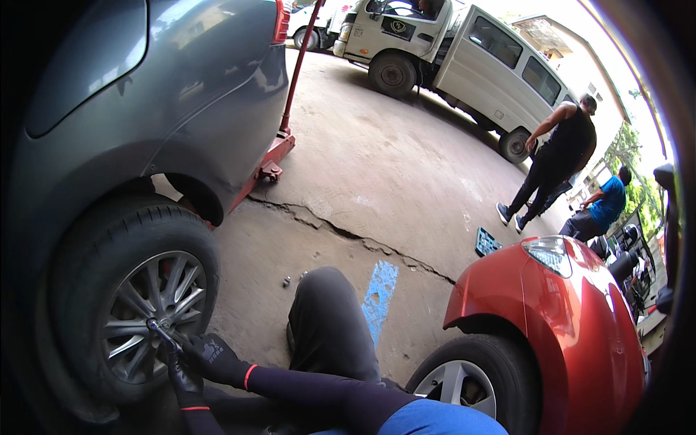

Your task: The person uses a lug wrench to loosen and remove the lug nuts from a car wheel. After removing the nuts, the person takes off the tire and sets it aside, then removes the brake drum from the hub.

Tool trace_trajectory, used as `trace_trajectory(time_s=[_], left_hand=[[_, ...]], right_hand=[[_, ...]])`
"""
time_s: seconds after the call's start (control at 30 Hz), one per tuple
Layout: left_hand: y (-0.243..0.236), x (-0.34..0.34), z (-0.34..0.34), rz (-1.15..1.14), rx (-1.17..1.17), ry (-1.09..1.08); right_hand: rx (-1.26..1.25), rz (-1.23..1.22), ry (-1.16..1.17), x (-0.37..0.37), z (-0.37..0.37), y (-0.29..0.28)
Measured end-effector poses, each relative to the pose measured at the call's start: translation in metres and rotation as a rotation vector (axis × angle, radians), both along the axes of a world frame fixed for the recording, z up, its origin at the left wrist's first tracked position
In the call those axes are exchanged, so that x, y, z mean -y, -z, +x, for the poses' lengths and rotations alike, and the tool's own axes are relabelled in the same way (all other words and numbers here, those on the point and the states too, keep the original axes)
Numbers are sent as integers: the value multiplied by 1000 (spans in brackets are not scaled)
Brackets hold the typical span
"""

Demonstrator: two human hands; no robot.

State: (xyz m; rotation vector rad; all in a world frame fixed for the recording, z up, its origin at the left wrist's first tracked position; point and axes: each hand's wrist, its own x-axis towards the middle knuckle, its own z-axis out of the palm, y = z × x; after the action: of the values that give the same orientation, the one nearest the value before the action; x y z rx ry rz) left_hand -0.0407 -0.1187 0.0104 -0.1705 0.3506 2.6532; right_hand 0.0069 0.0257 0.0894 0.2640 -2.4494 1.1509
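In the head view, my left hand (pixel 185 382) and right hand (pixel 215 359) seem curled round the socket wrench (pixel 163 334). It slants up and left from them, its shiny end by the middle of the car wheel (pixel 154 281) (my right hand looks nearer that end).

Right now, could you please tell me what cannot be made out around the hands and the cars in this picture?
All in the head view:
Left hand: partly covered by the right hand, so its grip is unclear.
Wrench: the hands hide its far end.
Red jack: the grey car hides its lifting end.
Grey car's front: cut off by the left rim.
Small metal pieces on the ground: too small to identify.
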Motion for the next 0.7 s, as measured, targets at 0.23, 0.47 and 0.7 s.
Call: trace_trajectory(time_s=[0.23, 0.47, 0.7], left_hand=[[14, 12, -7, -289, -47, 7], [14, 7, -6, -432, -131, -42], [1, 10, -3, -344, -104, -17]], right_hand=[[833, -917, -242, 0, -10, 12], [161, -86, -63, 5, -7, 20], [920, -854, -223, -2, -5, -3]])
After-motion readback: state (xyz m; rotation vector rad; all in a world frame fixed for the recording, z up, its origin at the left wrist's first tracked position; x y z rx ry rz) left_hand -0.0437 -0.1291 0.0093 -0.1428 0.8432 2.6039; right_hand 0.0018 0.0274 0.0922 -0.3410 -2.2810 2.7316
